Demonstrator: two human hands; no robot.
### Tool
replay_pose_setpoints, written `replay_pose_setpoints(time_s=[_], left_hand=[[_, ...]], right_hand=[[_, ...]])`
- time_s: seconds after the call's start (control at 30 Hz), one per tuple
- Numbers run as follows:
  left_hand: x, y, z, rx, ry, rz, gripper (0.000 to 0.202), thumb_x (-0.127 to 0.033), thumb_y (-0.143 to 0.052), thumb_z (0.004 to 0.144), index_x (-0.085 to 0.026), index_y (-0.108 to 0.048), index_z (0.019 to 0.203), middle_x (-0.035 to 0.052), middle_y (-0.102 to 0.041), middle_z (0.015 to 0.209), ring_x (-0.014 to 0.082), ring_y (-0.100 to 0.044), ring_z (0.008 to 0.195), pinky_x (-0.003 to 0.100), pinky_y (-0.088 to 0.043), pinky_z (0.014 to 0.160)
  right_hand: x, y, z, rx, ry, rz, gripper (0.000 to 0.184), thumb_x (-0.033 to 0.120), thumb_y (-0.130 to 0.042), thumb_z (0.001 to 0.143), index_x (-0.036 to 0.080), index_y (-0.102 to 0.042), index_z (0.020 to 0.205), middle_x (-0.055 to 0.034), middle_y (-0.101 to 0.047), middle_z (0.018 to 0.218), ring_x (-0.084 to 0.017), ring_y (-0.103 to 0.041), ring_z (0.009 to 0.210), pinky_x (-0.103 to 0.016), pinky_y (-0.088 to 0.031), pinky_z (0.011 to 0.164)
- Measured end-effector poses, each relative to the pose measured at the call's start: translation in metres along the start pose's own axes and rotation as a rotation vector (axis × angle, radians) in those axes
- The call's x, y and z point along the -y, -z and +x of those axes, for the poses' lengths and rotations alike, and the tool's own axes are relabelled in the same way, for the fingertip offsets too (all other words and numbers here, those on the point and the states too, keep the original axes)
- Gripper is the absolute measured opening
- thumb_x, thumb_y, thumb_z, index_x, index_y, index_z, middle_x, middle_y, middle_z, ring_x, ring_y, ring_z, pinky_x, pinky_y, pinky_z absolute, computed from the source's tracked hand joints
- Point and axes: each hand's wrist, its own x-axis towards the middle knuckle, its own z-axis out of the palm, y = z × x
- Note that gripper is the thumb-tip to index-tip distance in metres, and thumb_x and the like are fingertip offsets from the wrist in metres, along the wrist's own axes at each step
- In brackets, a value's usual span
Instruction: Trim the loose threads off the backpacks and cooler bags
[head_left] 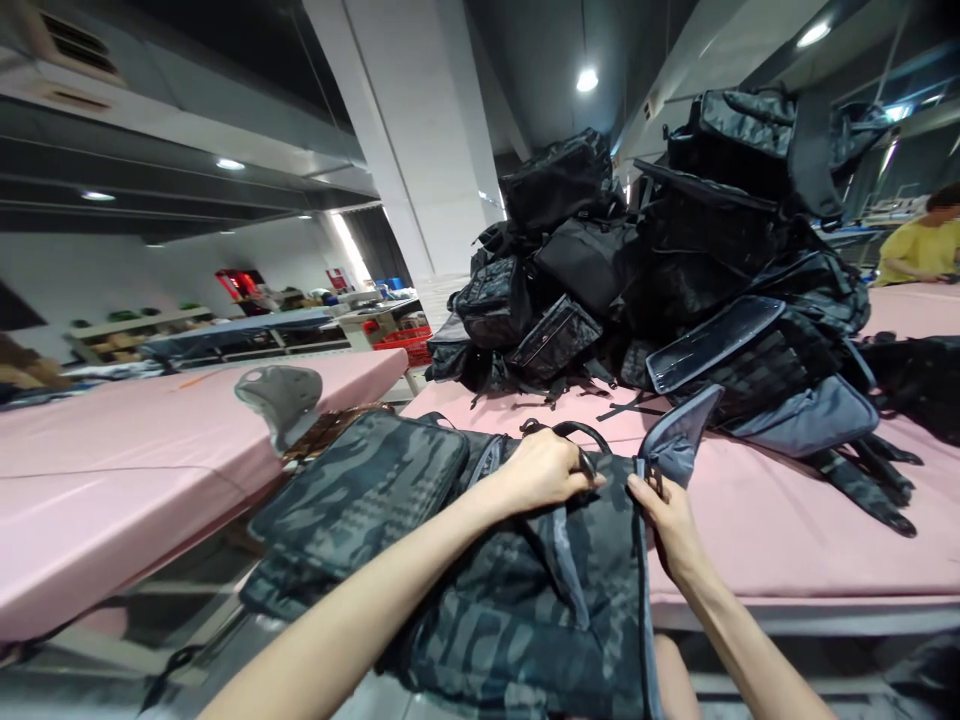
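Note:
A dark camouflage backpack [525,610] lies across my lap and the near edge of the pink table [765,520]. My left hand [544,470] is closed around the top of the backpack, beside its black carry handle [581,432]. My right hand [667,515] pinches the edge of the bag's open grey-lined flap [679,440] near the zipper. The bag's front pocket panel [367,490] hangs to the left.
A tall heap of similar black and camouflage backpacks [675,260] fills the table behind. A second pink table [112,480] stands on the left, with a chair back [281,395] between. A person in a yellow top [919,248] sits at far right. A white pillar [420,140] rises behind.

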Motion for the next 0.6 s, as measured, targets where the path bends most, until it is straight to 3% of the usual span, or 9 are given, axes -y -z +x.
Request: replay_pose_setpoints(time_s=[0.07, 0.13, 0.23, 0.37, 0.5, 0.6], left_hand=[[-0.005, -0.011, 0.003, -0.020, 0.049, 0.131, 0.030, -0.040, -0.054, 0.075, -0.014, -0.068, 0.069, 0.0090, -0.065, 0.065, 0.0212, -0.061, 0.064, 0.028, -0.042, 0.061], [-0.006, -0.018, 0.006, -0.072, 0.063, 0.130, 0.029, -0.040, -0.058, 0.073, -0.018, -0.067, 0.089, 0.0070, -0.067, 0.073, 0.0223, -0.062, 0.070, 0.028, -0.042, 0.061], [-0.006, -0.021, 0.009, -0.153, -0.019, 0.062, 0.037, -0.039, -0.061, 0.072, -0.028, -0.061, 0.107, 0.0023, -0.067, 0.088, 0.0199, -0.062, 0.078, 0.025, -0.041, 0.062], [-0.012, -0.026, 0.010, -0.163, -0.091, 0.166, 0.017, -0.027, -0.056, 0.077, -0.026, -0.067, 0.090, 0.0018, -0.065, 0.084, 0.0163, -0.060, 0.070, 0.024, -0.038, 0.057], [-0.019, -0.032, 0.010, -0.167, -0.137, 0.309, 0.020, -0.017, -0.045, 0.079, -0.017, -0.065, 0.080, 0.0063, -0.062, 0.079, 0.0174, -0.058, 0.068, 0.026, -0.040, 0.058], [-0.012, -0.029, 0.011, -0.163, -0.052, 0.158, 0.019, -0.017, -0.047, 0.075, -0.016, -0.063, 0.084, 0.0069, -0.064, 0.083, 0.0184, -0.059, 0.071, 0.026, -0.042, 0.060]], right_hand=[[0.000, -0.003, 0.001, -0.038, -0.013, 0.021, 0.031, 0.043, -0.067, 0.066, 0.014, -0.060, 0.073, -0.0019, -0.060, 0.070, -0.014, -0.052, 0.063, -0.025, -0.043, 0.059], [0.000, -0.005, 0.002, -0.050, -0.012, 0.027, 0.031, 0.042, -0.068, 0.065, 0.014, -0.060, 0.075, -0.0023, -0.061, 0.071, -0.014, -0.051, 0.063, -0.025, -0.043, 0.060], [0.000, -0.005, 0.003, -0.053, 0.026, -0.011, 0.029, 0.040, -0.066, 0.067, 0.014, -0.061, 0.077, -0.0022, -0.061, 0.073, -0.014, -0.051, 0.065, -0.026, -0.043, 0.061], [-0.004, -0.003, 0.008, -0.071, 0.064, -0.070, 0.027, 0.040, -0.065, 0.067, 0.014, -0.061, 0.077, -0.0019, -0.062, 0.073, -0.015, -0.052, 0.067, -0.026, -0.042, 0.062], [-0.009, 0.001, 0.014, -0.020, 0.084, -0.132, 0.028, 0.040, -0.066, 0.066, 0.015, -0.061, 0.075, -0.0011, -0.062, 0.071, -0.016, -0.054, 0.068, -0.026, -0.042, 0.064], [-0.009, 0.008, 0.017, 0.047, 0.104, -0.222, 0.030, 0.044, -0.062, 0.070, 0.014, -0.061, 0.077, -0.0019, -0.062, 0.071, -0.016, -0.055, 0.068, -0.026, -0.042, 0.064]])
